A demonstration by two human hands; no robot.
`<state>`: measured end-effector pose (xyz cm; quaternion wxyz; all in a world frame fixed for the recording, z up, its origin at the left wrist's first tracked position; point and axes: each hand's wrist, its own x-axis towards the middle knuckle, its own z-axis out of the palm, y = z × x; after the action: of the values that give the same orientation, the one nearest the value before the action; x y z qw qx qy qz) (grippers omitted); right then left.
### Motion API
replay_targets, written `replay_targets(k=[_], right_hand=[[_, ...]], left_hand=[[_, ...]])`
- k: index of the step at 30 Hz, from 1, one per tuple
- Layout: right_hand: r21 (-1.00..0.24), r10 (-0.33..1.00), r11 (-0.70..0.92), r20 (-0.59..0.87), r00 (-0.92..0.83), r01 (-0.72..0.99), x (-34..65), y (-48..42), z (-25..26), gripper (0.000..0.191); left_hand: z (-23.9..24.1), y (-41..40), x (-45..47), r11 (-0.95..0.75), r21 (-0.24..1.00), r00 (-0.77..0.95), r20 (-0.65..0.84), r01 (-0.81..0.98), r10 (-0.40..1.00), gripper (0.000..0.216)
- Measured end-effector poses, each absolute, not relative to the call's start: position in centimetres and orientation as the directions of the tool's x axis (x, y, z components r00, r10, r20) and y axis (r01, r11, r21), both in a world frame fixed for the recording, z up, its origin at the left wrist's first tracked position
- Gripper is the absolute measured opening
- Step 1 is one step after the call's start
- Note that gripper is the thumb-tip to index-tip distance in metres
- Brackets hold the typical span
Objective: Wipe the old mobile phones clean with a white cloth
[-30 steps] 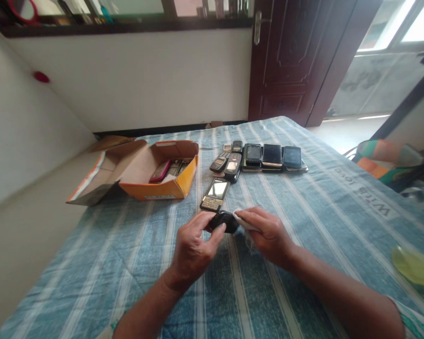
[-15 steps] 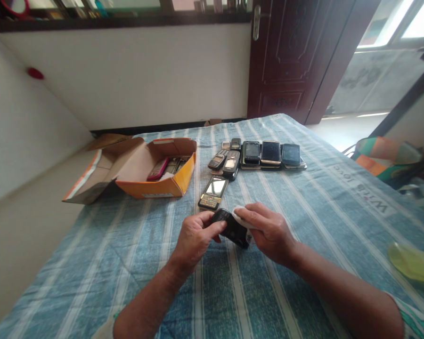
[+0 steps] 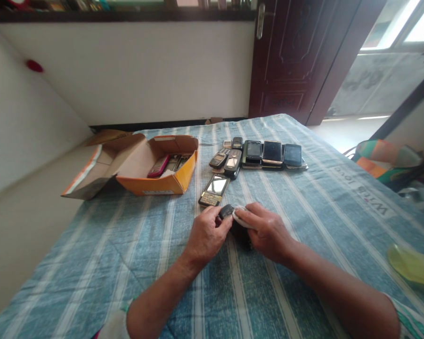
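My left hand (image 3: 209,231) grips one end of a dark mobile phone (image 3: 240,234), with the thumb over its near side. My right hand (image 3: 268,230) pinches a white cloth (image 3: 243,217) against the phone's upper part. Fingers and cloth hide much of the phone. Just beyond my hands a black and gold keypad phone (image 3: 214,190) lies on the striped cloth. Farther back rest a grey keypad phone (image 3: 232,163), a dark keypad phone (image 3: 219,158) and a small phone (image 3: 237,142).
An open orange cardboard box (image 3: 151,186) holding a pink phone (image 3: 159,166) and others stands at the left. Stacked smartphones (image 3: 272,153) lie back right on the blue striped tablecloth (image 3: 134,263). A yellow item (image 3: 411,266) lies at the right edge.
My left hand has shifted slightly right, closer to my right hand. The held phone has turned and shows less of its face. The cloth stays pressed to it.
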<state>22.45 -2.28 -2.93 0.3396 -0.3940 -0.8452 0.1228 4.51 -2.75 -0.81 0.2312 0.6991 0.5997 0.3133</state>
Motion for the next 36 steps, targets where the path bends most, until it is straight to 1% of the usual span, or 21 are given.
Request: replay_targets(k=[3,6,9,13,17,20,23,28,33,36], right_hand=[[-0.52,0.773,0.635,0.421,-0.475,0.572,22.4,-2.4,-2.3,0.035],[-0.564,0.783,0.618,0.384,-0.489,0.547,22.4,-2.5,-1.7,0.025],[-0.577,0.782,0.617,0.369,-0.503,0.535,22.4,-2.5,-1.6,0.017],[-0.522,0.781,0.622,0.369,-0.503,0.584,22.4,-2.3,-2.3,0.019],[-0.448,0.766,0.642,0.369,-0.526,0.622,22.3,-2.2,-2.7,0.021],[-0.407,0.756,0.654,0.374,-0.537,0.638,22.1,-2.3,-2.7,0.021],[-0.369,0.757,0.653,0.357,-0.548,0.662,21.8,-2.3,-2.6,0.022],[-0.329,0.764,0.643,0.33,-0.554,0.692,21.3,-1.8,-2.3,0.026],[-0.301,0.776,0.628,0.314,-0.547,0.718,20.4,-1.0,-2.2,0.025],[-0.278,0.794,0.605,0.289,-0.535,0.746,20.3,-0.9,-2.0,0.023]], left_hand=[[-0.6,-3.1,4.7,-0.153,0.638,0.068,0.156,0.755,0.985,0.02],[-0.6,-3.2,4.8,-0.144,0.592,0.084,0.128,0.793,0.988,0.015],[-0.6,-3.2,5.0,-0.151,0.571,0.114,0.101,0.807,0.988,0.014],[-0.8,-3.4,5.1,-0.157,0.585,0.126,0.095,0.796,0.988,0.012],[-1.2,-3.8,4.8,-0.189,0.639,0.148,0.118,0.745,0.982,0.006],[-1.6,-4.1,4.5,-0.24,0.663,0.169,0.171,0.709,0.971,0.019],[-1.9,-4.2,4.5,-0.277,0.655,0.188,0.204,0.703,0.961,0.031],[-2.1,-4.1,4.4,-0.28,0.657,0.202,0.194,0.7,0.96,0.038],[-2.5,-4.0,4.4,-0.251,0.692,0.174,0.181,0.677,0.968,0.057],[-2.3,-4.0,4.5,-0.226,0.697,0.174,0.146,0.68,0.974,0.056]])
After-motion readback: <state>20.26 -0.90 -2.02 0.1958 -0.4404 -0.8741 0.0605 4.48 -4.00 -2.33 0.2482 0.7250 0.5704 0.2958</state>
